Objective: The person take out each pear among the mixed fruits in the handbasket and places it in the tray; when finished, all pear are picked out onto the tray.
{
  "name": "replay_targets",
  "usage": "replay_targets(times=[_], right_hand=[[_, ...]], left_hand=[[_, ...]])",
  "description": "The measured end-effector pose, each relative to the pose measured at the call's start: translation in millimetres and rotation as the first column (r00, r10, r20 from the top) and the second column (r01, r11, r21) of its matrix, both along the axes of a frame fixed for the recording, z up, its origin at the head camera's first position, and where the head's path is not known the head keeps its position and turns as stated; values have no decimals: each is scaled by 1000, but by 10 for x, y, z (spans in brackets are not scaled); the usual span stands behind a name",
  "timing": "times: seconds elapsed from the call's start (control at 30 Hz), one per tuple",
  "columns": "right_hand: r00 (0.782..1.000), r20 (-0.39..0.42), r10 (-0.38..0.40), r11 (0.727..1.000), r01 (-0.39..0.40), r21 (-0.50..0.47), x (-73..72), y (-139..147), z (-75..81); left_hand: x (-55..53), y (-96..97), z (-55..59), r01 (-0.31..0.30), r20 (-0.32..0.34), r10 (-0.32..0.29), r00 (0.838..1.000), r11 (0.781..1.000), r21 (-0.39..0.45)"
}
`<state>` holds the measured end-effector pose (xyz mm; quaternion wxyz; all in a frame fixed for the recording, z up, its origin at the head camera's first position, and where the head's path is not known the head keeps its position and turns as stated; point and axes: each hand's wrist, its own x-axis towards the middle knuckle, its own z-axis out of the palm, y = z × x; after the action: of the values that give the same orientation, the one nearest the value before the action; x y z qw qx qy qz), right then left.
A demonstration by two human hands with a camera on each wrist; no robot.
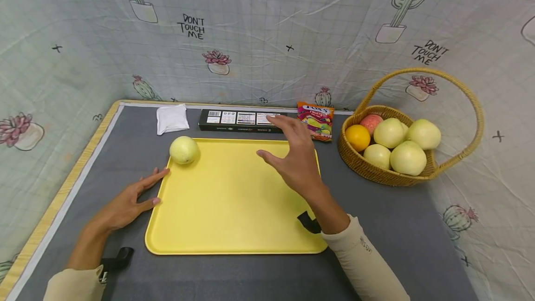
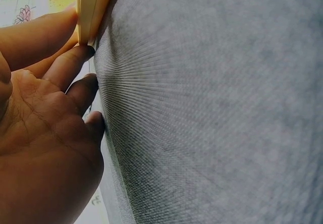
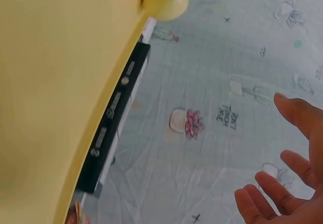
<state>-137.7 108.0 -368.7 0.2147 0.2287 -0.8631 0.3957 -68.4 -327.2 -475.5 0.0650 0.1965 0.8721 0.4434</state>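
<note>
A yellow tray (image 1: 234, 199) lies on the grey table mat. One round pale yellow-green fruit (image 1: 184, 150) sits in its far left corner. My left hand (image 1: 125, 203) touches the tray's left side with its fingertips; in the left wrist view, its fingers (image 2: 65, 67) are extended at the tray's edge, close to the mat. Over the right part of the tray my right hand (image 1: 298, 164) hangs in the air, thumb and fingers spread, holding nothing. The right wrist view shows the same empty, loosely bent fingers (image 3: 275, 191).
Behind the tray lie a white packet (image 1: 172, 119), a long black box (image 1: 240, 121) and a colourful candy bag (image 1: 316, 121). At right stands a wicker basket (image 1: 376, 178) with a tall handle, holding an orange, a reddish fruit and several pale fruits. Printed cloth walls enclose the table.
</note>
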Motion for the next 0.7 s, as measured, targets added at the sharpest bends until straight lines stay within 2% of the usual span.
replay_targets(times=[0.33, 0.7], right_hand=[[989, -19, -148, 988, 147, -38, 90, 488, 8], [944, -33, -327, 943, 324, -71, 151, 1075, -40]], left_hand=[[0, 4, 19, 2, 7, -2, 1000, 1000, 7], [-3, -9, 9, 18, -24, -18, 1000, 1000, 0]])
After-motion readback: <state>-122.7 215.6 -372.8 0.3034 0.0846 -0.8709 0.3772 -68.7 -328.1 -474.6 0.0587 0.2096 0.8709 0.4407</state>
